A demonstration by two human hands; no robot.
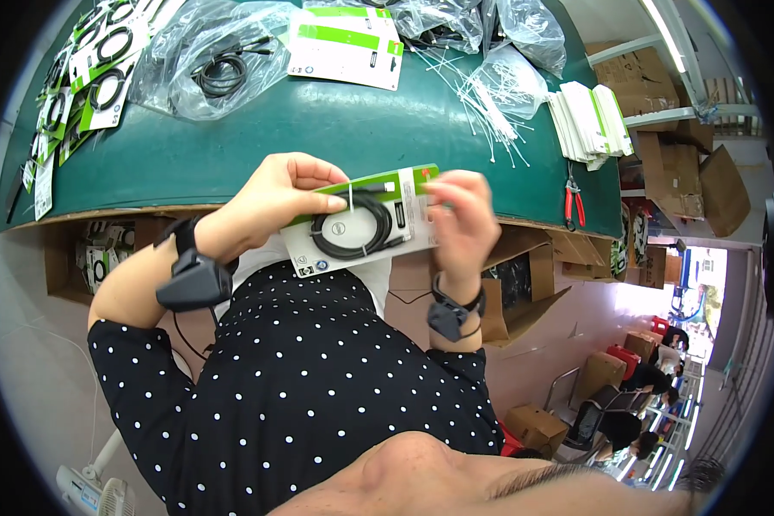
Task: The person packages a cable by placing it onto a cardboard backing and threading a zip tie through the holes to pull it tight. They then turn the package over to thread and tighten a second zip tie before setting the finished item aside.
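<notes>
A green-and-white backing card point(414, 225) carries a coiled black cable point(359, 225), tied to it with white cable ties. My left hand point(284, 193) pinches the card by its upper left part, thumb on the front beside the coil. The card tilts over my lap at the table's near edge. My right hand point(463, 215) is at the card's right edge with curled fingers. Motion blurs those fingers, so whether they grip anything is unclear. Each wrist wears a black strapped device.
On the green table point(318, 129) lie loose white cable ties point(494, 107), red-handled cutters point(574, 202), a stack of cards point(589, 125), a plastic bag with cables point(211, 73) and, far left, carded cables point(103, 86). Open cardboard boxes point(525, 297) stand below. Other people sit farther off at lower right.
</notes>
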